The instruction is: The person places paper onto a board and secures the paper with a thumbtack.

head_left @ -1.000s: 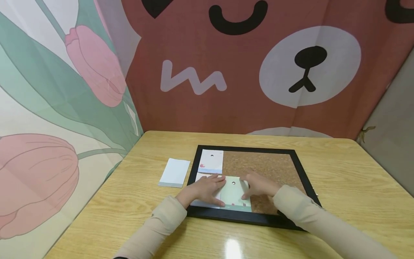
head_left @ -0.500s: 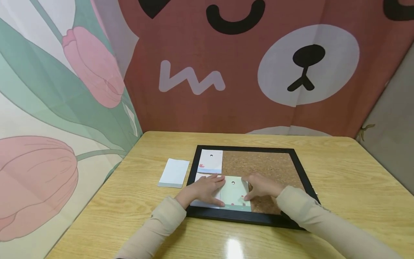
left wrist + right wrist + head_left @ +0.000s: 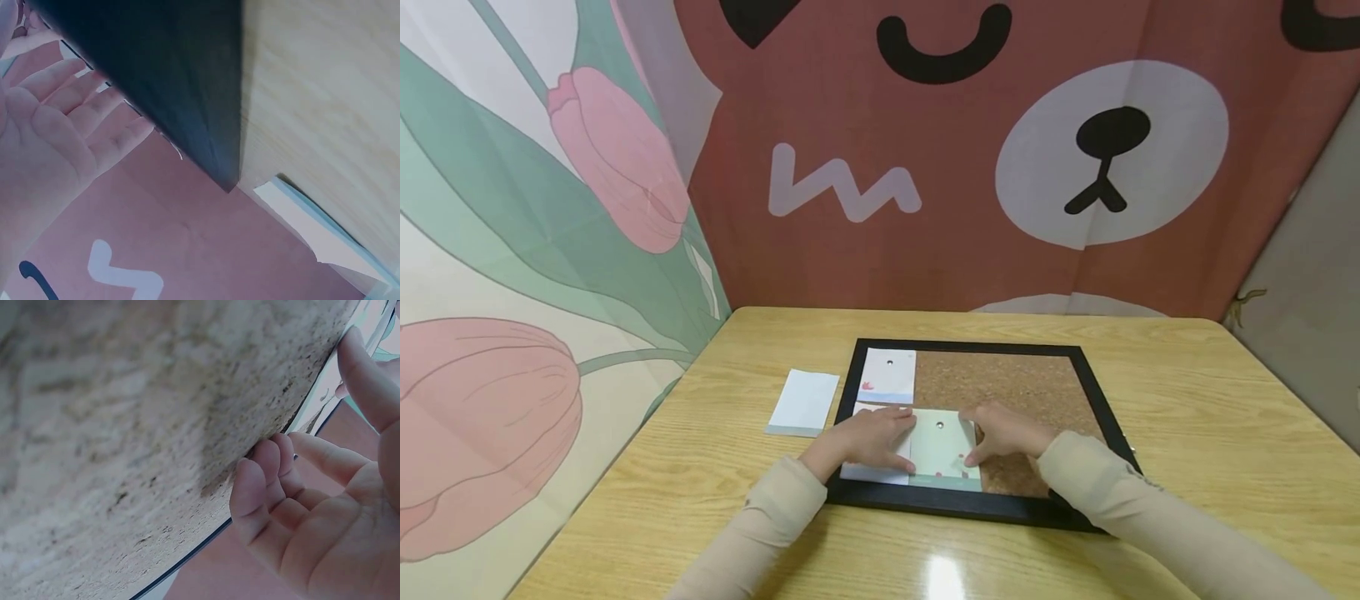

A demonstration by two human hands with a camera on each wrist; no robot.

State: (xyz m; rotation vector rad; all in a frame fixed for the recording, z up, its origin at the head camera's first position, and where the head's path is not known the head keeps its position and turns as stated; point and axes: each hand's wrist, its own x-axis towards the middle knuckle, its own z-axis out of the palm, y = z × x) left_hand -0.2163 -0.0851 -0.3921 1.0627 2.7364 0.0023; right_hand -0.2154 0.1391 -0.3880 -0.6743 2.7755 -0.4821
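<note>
A pale green note sheet (image 3: 943, 450) lies on a cork board (image 3: 1015, 379) with a black frame, a silver pushpin (image 3: 940, 425) near its top. My left hand (image 3: 871, 439) rests flat with fingers outstretched on a white sheet (image 3: 874, 476), fingertips near the green sheet's left side. My right hand (image 3: 1009, 432) touches the green sheet's right edge with spread thumb and index finger. In the right wrist view, the other fingers (image 3: 250, 487) bend loosely against the cork. Another pinned white sheet (image 3: 887, 377), with a red drawing, occupies the board's upper left corner.
A pad of light blue-white paper (image 3: 803, 402) lies on the wooden table (image 3: 662, 508) left of the board. Small pale objects (image 3: 1133, 450) sit by the frame's right edge. A printed bear curtain (image 3: 865, 267) hangs behind the table.
My left hand has drawn slightly left, off the green sheet's edge. The right thumb and index finger have shifted a little to the right along the sheet.
</note>
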